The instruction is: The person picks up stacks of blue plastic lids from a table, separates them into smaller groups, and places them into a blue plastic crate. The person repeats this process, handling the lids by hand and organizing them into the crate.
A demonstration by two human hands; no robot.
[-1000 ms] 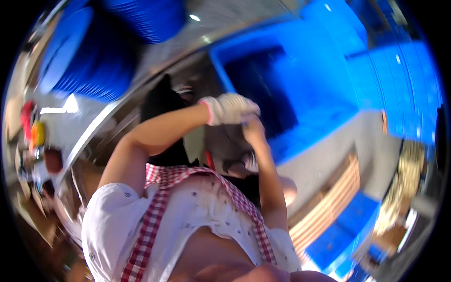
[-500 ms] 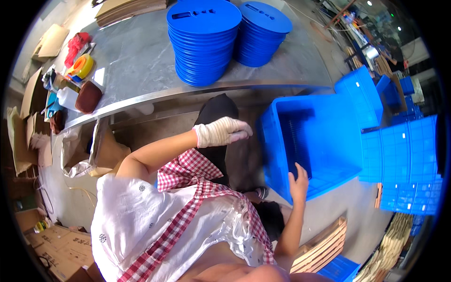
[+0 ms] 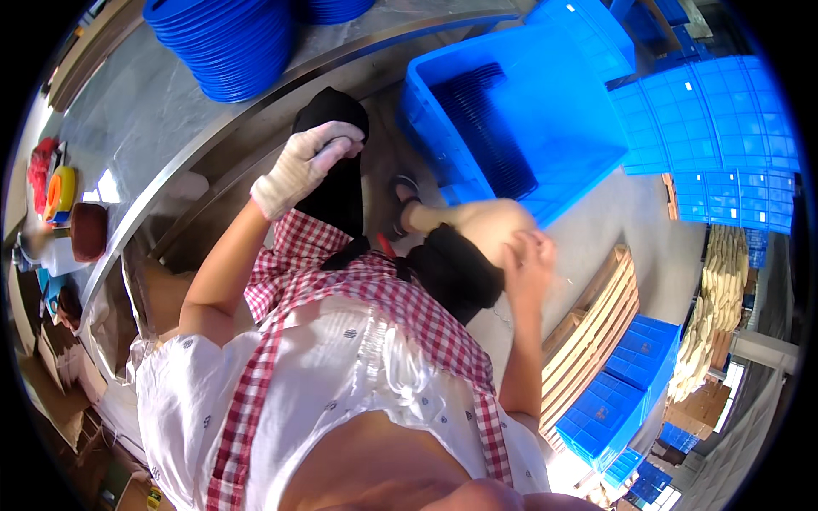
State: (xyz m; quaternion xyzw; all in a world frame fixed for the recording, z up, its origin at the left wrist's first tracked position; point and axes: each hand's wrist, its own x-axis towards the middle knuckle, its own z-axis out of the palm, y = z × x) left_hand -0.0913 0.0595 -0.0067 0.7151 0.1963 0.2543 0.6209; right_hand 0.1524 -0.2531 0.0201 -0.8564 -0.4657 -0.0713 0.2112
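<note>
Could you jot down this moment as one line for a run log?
left hand: gloved, fist closed above knee | right hand: bare, resting on raised knee | blue crate: on floor ahead | blue lid stack: on steel table

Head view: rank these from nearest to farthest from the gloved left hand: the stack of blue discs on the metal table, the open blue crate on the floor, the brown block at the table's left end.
From the left hand:
1. Stack of blue discs, just above it on the metal table.
2. Open blue crate, to its right on the floor.
3. Brown block, far left.
Discs and crate are close; the block is plainly farthest.
</note>
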